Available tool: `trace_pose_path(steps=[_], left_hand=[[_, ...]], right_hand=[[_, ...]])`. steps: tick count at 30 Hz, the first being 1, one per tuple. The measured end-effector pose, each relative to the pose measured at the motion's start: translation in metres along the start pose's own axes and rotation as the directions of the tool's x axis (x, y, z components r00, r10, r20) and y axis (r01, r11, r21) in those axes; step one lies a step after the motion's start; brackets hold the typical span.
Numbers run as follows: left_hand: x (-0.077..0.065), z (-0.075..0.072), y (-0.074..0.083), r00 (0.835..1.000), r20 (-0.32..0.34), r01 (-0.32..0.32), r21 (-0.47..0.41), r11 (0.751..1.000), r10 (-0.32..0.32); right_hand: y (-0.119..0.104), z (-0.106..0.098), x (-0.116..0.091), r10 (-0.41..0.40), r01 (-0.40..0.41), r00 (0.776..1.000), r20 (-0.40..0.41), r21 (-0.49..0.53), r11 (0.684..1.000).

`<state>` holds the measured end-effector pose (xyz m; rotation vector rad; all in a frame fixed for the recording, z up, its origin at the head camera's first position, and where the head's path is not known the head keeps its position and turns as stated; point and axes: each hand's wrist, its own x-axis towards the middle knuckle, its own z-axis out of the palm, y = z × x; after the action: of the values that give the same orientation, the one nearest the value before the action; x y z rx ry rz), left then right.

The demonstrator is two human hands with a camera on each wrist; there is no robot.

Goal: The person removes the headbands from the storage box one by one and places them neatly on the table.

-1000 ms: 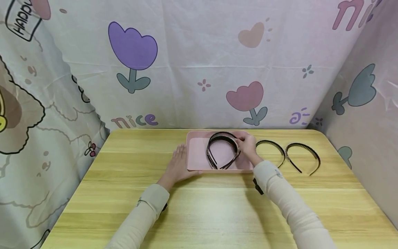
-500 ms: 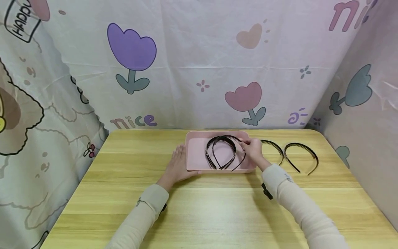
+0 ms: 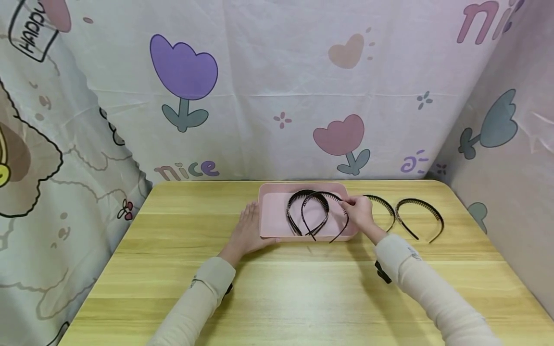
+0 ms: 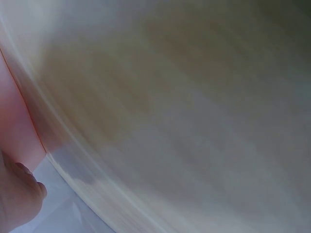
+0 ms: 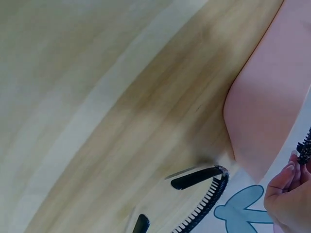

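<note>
A pink tray [image 3: 272, 211] sits at the back of the table, with several black toothed headbands [image 3: 290, 204] overlapping inside. My right hand [image 3: 362, 212], at the tray's right side, pinches one black headband [image 3: 341, 232] by its right side; its ends hang over the tray's front rim. In the right wrist view only a bit of this headband [image 5: 305, 149] shows at the fingertips. My left hand [image 3: 246, 235] lies with straight fingers along the tray's left wall, thumb at the front corner. The left wrist view catches only part of that hand [image 4: 19, 196].
Right of the tray, two more black headbands lie on the wooden table [image 3: 303, 298]: a nearer one [image 3: 385, 206] partly hidden by my right hand, and another [image 3: 433, 210] farther right. A printed curtain [image 3: 259, 72] hangs directly behind the table.
My right hand has moved right and slightly toward me, drawing one headband apart from the others in the tray. My left hand has stayed in place.
</note>
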<state>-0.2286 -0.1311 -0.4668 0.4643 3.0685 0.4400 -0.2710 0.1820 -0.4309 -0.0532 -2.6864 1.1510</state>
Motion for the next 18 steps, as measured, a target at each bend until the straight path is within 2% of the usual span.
trace_pose_path(steps=[10, 13, 14, 18], left_hand=[[0.001, 0.002, 0.001, 1.000, -0.014, -0.008, 0.001, 1.000, 0.008], [0.001, 0.002, 0.001, 1.000, -0.014, -0.007, 0.005, 1.000, 0.007], [0.001, 0.002, 0.001, 1.000, -0.013, -0.006, 0.005, 1.000, 0.006], [0.001, 0.002, 0.000, 1.000, 0.002, -0.001, 0.007, 1.000, 0.001]], right_hand=[[0.005, -0.013, -0.009, 0.026, -0.026, 1.000, 0.017, 0.001, 1.000], [0.009, -0.017, -0.011, -0.004, 0.004, 1.000, 0.010, 0.033, 0.999], [0.018, -0.016, -0.009, -0.050, 0.051, 0.999, -0.009, 0.072, 0.996], [0.026, -0.018, -0.011, -0.117, 0.120, 0.992, -0.037, 0.069, 0.990]])
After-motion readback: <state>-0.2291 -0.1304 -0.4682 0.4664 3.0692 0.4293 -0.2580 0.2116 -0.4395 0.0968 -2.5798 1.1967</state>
